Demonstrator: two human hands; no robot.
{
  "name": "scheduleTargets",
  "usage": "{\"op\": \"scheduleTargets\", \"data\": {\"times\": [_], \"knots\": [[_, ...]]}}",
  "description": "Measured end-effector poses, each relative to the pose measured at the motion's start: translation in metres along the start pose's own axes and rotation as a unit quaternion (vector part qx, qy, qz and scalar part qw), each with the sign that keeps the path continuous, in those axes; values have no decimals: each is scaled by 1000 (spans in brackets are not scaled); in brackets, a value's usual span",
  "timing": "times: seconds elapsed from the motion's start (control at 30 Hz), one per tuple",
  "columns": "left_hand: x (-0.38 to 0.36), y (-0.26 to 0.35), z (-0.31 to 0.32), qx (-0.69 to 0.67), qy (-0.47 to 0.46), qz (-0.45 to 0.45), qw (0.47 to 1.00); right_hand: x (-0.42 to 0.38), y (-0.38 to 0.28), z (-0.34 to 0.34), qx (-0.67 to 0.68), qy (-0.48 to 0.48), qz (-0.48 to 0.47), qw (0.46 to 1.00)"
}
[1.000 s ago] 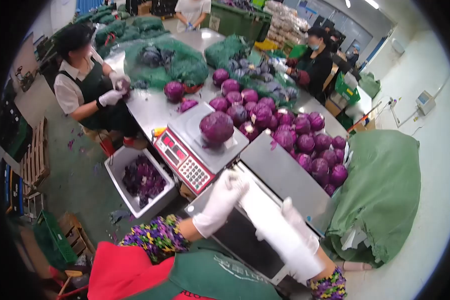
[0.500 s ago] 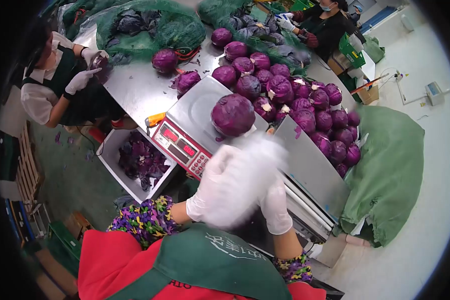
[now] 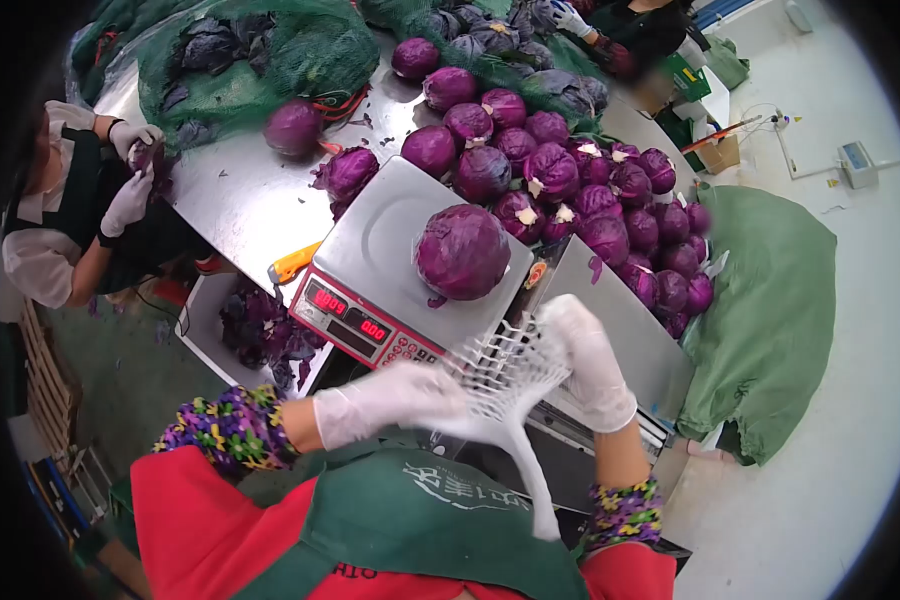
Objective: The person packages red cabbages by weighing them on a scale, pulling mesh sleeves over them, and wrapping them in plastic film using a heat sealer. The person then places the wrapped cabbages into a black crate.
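Note:
A white foam mesh sleeve [image 3: 510,380] is stretched between my two gloved hands, its lower end hanging down over the apron. My left hand [image 3: 390,402], a little blurred, is closed on the sleeve's left side. My right hand [image 3: 588,362] grips the opposite side, fingers at the upper edge. Just beyond the sleeve, a red cabbage [image 3: 462,252] rests on the steel pan of a digital scale [image 3: 360,215] with a red front and lit digits. Neither hand touches the cabbage.
Many red cabbages [image 3: 550,172] are heaped behind and right of the scale. An orange-handled tool [image 3: 294,262] lies at its left. A white bin [image 3: 202,325] holds trimmed leaves. At left, a co-worker's gloved hands [image 3: 125,205] hold a cabbage. Green netting [image 3: 320,60] lies at the back.
The white sleeve, bunched and blurred before, is now spread open between my hands. My hands have moved apart, and the view has shifted slightly.

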State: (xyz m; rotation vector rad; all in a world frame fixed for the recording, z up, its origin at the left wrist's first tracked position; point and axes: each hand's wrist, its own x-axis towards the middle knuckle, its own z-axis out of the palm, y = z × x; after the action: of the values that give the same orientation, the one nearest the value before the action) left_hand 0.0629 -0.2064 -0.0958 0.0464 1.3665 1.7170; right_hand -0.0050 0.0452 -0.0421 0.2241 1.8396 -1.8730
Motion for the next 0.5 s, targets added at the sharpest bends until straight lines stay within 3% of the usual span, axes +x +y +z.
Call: {"op": "scheduleTargets", "data": {"times": [0.03,0.07,0.1,0.13,0.17,0.23,0.27,0.3,0.33,0.4,0.43,0.47,0.5], "knots": [[2,1,-16,-35,105,86,990,7,-2,-7,-265,-80,-28,961],[14,4,-35,-29,221,146,964,14,-11,-7,-473,-102,-91,871],[21,18,-57,13,309,236,921,33,-15,-9,-527,-112,-97,837],[45,8,-94,91,427,248,865,57,-19,-10,-578,-120,-103,801],[52,25,-113,219,518,268,782,80,-26,-4,-584,-81,-170,790],[66,44,-140,396,587,164,687,136,-44,7,-502,59,-238,829],[84,34,-157,457,559,116,682,162,-47,8,-526,127,-203,816],[97,24,-170,516,528,66,671,201,-32,-8,-571,117,-155,798],[96,24,-159,539,485,110,679,208,-25,-11,-731,-17,-183,657],[98,14,-128,551,432,165,695,221,9,-27,-713,-155,-78,679],[103,3,-118,540,425,176,705,213,30,-27,-513,-144,-6,846],[110,-12,-114,503,465,219,695,203,49,-26,-273,-109,52,954],[113,-20,-112,465,506,265,676,184,53,-11,-127,-67,16,990]]}}
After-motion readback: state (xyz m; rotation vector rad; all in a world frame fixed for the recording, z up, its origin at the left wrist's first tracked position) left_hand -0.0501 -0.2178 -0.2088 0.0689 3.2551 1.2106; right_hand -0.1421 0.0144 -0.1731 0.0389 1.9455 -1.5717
